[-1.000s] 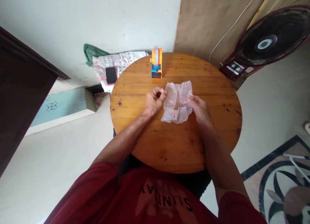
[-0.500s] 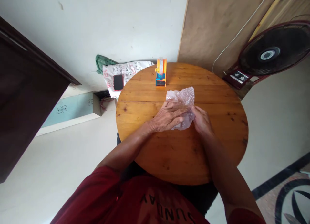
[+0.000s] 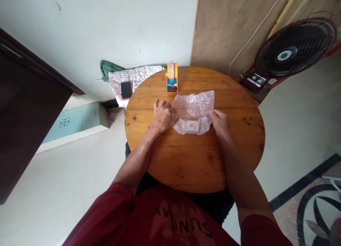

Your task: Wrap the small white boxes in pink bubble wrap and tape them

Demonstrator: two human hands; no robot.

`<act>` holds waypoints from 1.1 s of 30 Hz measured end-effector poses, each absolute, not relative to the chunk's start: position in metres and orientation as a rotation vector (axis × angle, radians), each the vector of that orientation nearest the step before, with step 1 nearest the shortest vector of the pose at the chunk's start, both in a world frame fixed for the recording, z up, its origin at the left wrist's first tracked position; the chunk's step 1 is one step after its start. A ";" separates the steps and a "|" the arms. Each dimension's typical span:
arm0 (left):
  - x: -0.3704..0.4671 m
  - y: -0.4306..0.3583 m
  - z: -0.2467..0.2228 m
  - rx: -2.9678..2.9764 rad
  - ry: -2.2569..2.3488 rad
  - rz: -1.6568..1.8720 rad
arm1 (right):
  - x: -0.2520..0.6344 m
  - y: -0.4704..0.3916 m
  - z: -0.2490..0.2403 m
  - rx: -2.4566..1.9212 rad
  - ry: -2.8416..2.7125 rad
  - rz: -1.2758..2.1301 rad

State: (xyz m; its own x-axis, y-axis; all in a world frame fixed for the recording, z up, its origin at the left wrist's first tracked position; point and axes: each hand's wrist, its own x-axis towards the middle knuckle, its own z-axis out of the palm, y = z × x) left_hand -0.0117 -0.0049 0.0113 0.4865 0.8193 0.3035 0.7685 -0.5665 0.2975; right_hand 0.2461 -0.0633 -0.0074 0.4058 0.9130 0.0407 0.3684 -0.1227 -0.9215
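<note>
A sheet of clear bubble wrap (image 3: pixel 199 104) lies spread on the round wooden table (image 3: pixel 183 160). Near its front edge is a small pale box (image 3: pixel 192 126) with a reddish mark, seen through or within the folds. My right hand (image 3: pixel 221 123) pinches the wrap's right edge between thumb and fingers. At the left edge is my left hand (image 3: pixel 163 115), palm down, its fingers bent and apart, with the thumb side against the plastic. Behind the wrap stands an orange and blue tape dispenser (image 3: pixel 172 77) carrying a roll of clear tape.
Left of the table, a dark phone (image 3: pixel 126 90) rests on a printed white sack (image 3: pixel 115 83), with a green bag (image 3: pixel 109 69) behind it. A large dark fan (image 3: pixel 286 54) stands at the right. A white wall (image 3: pixel 128 26) rises behind the table.
My left hand has moved left off the top of the wrap. The wrap has opened out wider, and the small box now shows. The right hand keeps its hold on the right edge.
</note>
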 end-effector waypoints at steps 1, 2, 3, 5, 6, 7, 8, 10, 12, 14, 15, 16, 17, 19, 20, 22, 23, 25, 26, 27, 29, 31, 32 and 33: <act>-0.012 -0.005 0.011 2.593 1.423 0.598 | 0.248 -0.064 -0.005 -1.746 -1.211 0.630; -0.012 -0.006 0.011 2.584 1.436 0.571 | 0.250 -0.065 -0.003 -1.796 -1.285 0.560; -0.012 -0.008 0.013 2.579 1.436 0.564 | 0.252 -0.066 -0.001 -1.834 -1.351 0.501; -0.012 -0.015 0.022 2.588 1.394 0.637 | 0.255 -0.067 0.002 -1.870 -1.429 0.422; -0.011 -0.020 0.028 2.602 1.348 0.703 | 0.256 -0.067 0.003 -1.869 -1.447 0.402; -0.011 -0.025 0.034 2.621 1.284 0.768 | 0.257 -0.066 0.004 -1.863 -1.456 0.392; -0.009 -0.030 0.040 2.647 1.199 0.808 | 0.258 -0.066 0.004 -1.858 -1.455 0.388; -0.006 -0.038 0.049 2.704 1.034 0.786 | 0.259 -0.065 0.002 -1.855 -1.451 0.390; -0.001 -0.042 0.051 2.748 0.950 0.665 | 0.260 -0.064 0.000 -1.857 -1.439 0.402; 0.002 -0.043 0.048 2.763 0.953 0.534 | 0.262 -0.063 -0.002 -1.859 -1.419 0.415; 0.002 -0.043 0.046 2.759 0.970 0.483 | 0.263 -0.063 -0.003 -1.861 -1.408 0.419; 0.002 -0.044 0.044 2.750 0.997 0.449 | 0.263 -0.062 -0.003 -1.864 -1.402 0.421; 0.001 -0.045 0.043 2.737 1.030 0.435 | 0.264 -0.062 -0.004 -1.869 -1.401 0.422; -0.003 -0.050 0.042 2.720 1.076 0.468 | 0.264 -0.062 -0.003 -1.885 -1.411 0.426; -0.006 -0.054 0.042 2.726 1.066 0.501 | 0.264 -0.062 -0.003 -1.899 -1.419 0.428; -0.013 -0.067 0.044 2.766 0.959 0.546 | 0.264 -0.062 -0.002 -1.936 -1.442 0.431; -0.016 -0.075 0.044 2.788 0.878 0.538 | 0.264 -0.062 -0.001 -1.959 -1.457 0.427; -0.022 -0.090 0.044 2.812 0.723 0.464 | 0.264 -0.063 0.000 -2.003 -1.495 0.412; -0.024 -0.098 0.043 2.815 0.657 0.404 | 0.264 -0.063 0.001 -2.023 -1.518 0.400; -0.026 -0.103 0.042 2.813 0.608 0.341 | 0.264 -0.064 0.002 -2.042 -1.541 0.387; -0.027 -0.111 0.040 2.794 0.561 0.234 | 0.263 -0.065 0.003 -2.075 -1.583 0.362; -0.024 -0.112 0.037 2.760 0.608 0.206 | 0.263 -0.066 0.004 -2.099 -1.615 0.350; -0.022 -0.111 0.036 2.737 0.670 0.220 | 0.263 -0.067 0.004 -2.106 -1.625 0.350; -0.019 -0.109 0.035 2.713 0.754 0.241 | 0.263 -0.067 0.005 -2.109 -1.633 0.353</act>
State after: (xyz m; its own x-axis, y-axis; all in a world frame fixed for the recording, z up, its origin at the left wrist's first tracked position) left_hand -0.0189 -0.1093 0.0351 0.8469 0.5262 0.0767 0.4733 -0.8117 0.3423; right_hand 0.2630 -0.0670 0.0049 0.2676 0.9611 0.0688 0.8466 -0.2004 -0.4931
